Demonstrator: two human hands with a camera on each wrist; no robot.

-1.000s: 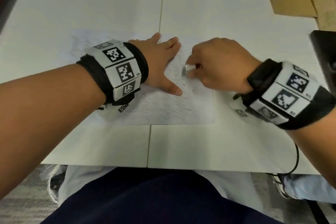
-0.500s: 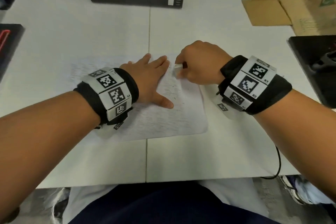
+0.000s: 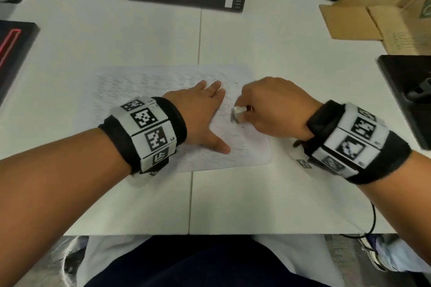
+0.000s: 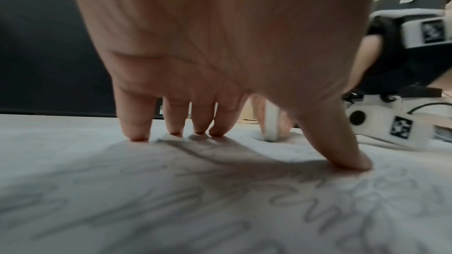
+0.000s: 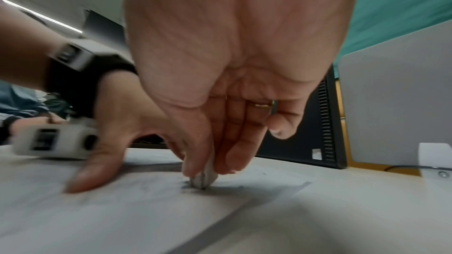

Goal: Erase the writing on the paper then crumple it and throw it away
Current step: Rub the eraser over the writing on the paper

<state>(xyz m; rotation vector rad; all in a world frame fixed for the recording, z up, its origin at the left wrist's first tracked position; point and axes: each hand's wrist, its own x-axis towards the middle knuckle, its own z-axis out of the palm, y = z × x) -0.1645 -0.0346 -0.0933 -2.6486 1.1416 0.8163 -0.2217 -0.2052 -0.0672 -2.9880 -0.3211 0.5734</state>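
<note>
We've got our left hand [image 3: 200,112] spread flat so the paper [image 3: 130,86] can't slide on the bench [image 3: 291,53], right hand [image 3: 272,107] fingers [image 5: 195,161] pinching the eraser [image 3: 238,114] onto the scribbles.

My left hand [image 3: 200,112] lies flat on the paper [image 3: 140,84]; my right hand [image 3: 272,107], just to its right, sets the eraser [image 3: 238,114] on the paper, between both hands, upon the table [image 3: 256,193].

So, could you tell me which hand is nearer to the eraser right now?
Right. The right hand pinches the eraser against the paper; the left hand presses flat on the paper just beside it, not touching it.
</note>
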